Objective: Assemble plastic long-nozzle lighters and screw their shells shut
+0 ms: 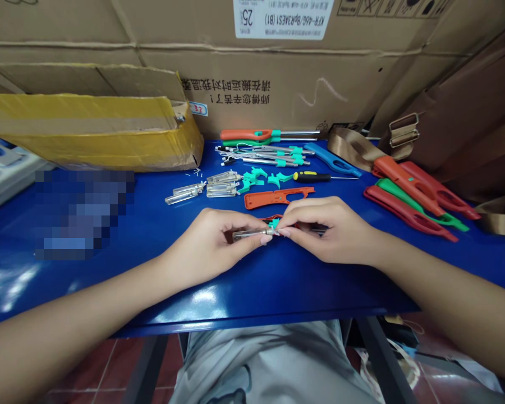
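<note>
Between the thumb and fingers of my left hand (pixel 212 238) lies a clear lighter fuel tank (pixel 246 234), level, with its valve end pointing right. My right hand (pixel 334 230) is closed in a pinch at that valve end; the fingertips cover whatever small part they grip. Just behind the fingertips shows a teal plastic piece (pixel 274 223) on a partly hidden orange shell. Farther back lies an orange lighter shell half (pixel 278 198). Several teal triggers (pixel 255 177) and several clear fuel tanks (pixel 223 185) are grouped behind my left hand.
Metal lighter tubes with wires (pixel 273 156), a yellow-black screwdriver (pixel 312 177) and a blue shell (pixel 332 161) lie farther back. Coloured shells (pixel 412 188) and a brown strap (pixel 353 147) are at right. A yellow-taped carton (pixel 109 151) stands left; a large cardboard box (pixel 278 67) blocks the back.
</note>
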A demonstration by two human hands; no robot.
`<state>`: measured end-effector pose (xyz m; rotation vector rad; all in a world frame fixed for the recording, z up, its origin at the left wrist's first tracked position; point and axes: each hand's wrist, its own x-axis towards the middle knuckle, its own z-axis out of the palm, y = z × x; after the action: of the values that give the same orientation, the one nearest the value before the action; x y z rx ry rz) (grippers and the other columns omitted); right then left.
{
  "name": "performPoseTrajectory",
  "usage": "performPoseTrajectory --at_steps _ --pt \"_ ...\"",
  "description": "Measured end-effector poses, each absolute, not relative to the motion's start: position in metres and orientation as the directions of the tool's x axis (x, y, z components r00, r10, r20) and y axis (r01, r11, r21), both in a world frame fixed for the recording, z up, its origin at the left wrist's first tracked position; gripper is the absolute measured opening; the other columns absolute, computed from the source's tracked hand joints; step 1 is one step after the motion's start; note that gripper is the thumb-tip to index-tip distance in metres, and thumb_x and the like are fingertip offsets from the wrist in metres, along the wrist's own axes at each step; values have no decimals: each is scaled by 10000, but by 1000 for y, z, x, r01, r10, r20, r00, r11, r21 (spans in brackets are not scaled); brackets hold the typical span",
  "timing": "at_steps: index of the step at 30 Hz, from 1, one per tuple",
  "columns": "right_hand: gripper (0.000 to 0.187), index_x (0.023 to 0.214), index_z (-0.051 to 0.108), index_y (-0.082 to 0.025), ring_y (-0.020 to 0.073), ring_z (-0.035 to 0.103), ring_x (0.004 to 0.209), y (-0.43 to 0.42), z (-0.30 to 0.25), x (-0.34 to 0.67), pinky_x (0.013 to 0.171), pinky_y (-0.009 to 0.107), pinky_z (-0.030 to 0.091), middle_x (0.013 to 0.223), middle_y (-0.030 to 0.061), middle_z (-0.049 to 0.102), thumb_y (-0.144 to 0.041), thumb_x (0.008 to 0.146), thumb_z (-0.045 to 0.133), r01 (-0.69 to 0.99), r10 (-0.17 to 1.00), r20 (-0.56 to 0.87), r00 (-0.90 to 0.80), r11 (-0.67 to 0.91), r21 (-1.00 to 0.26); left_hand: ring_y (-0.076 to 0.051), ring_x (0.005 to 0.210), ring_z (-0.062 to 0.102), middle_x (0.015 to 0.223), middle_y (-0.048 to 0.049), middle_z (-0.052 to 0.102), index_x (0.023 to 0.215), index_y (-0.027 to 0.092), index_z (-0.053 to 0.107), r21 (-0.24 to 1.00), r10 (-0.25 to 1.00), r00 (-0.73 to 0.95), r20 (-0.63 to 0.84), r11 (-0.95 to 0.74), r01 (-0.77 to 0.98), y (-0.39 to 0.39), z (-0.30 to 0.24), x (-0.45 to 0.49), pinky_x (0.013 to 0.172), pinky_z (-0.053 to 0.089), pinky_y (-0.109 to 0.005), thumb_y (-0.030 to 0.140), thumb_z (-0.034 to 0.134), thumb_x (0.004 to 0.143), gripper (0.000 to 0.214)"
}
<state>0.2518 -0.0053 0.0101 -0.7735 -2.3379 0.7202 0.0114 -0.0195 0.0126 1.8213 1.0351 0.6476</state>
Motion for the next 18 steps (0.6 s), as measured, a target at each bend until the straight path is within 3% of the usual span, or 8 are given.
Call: performPoseTrajectory --at_steps 5,18 --pt "136 924 717 -177 139 660 751 -5 7 251 695 268 510 880 55 741 -180 978 592 325 626 377 -683 722 -611 -130 750 688 923 -7 810 1008 218 811 900 856 517 14 -236 366 -20 11 11 585 485 -184 343 726 905 184" --pt "136 944 690 -189 143 678 817 -7 1 249 747 267 514 916 47 742 -174 995 564 350 600 407 -689 767 -537 -123 764 704 922 7 807 1010 207 799 875 846 529 58 -298 381 -18 7 12 639 509 -187 318 707 929 165"
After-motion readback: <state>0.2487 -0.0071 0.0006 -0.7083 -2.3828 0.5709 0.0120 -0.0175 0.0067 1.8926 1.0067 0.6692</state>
